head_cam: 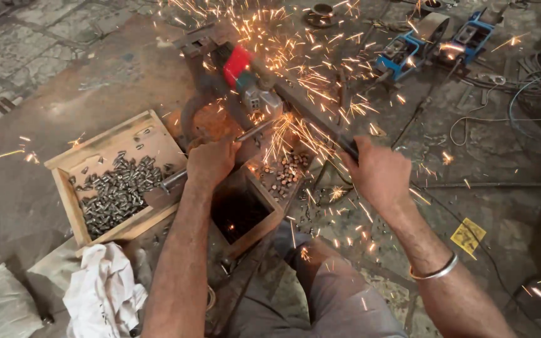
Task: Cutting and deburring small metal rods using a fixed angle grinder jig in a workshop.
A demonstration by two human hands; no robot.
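Left hand is gripping a thin metal rod, which I'm feeding toward the cutting machine; right hand is clamping down on its long handle. Sparks are flying beyond, over a wooden box of cut pieces.

metal pieces in crate, left of saw

**Workshop Floor and Surroundings**

Floor: bare, stained concrete, cracked at upper left. Blue machines stand at upper right. Below them lie loose cables; further below, a yellow scrap. Lighting: even, daylight-like.
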